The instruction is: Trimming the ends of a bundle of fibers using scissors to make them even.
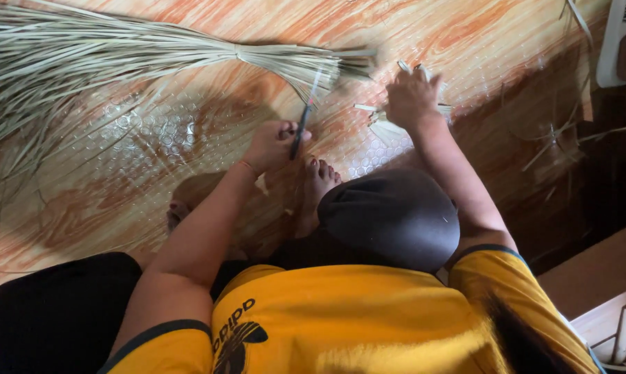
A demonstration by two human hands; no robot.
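My left hand (275,144) is closed around a thin dark blade (303,119) that points up toward the cut end of a big bundle of pale dried leaf strips (278,59). The bundle lies on the patterned orange floor mat (153,131), fanning out to the left. My right hand (411,97) presses down on a small bunch of short pale strips (385,126) to the right of the bundle's end; its fingers are curled over them. My bare foot (320,179) rests just below the left hand, beside my bent knee in dark cloth (389,218).
Loose strips and scraps (555,142) lie scattered on the floor at the right. A white object (619,41) leans at the top right corner over dark furniture (614,159). A light wooden box (614,318) with strips in it sits at the bottom right.
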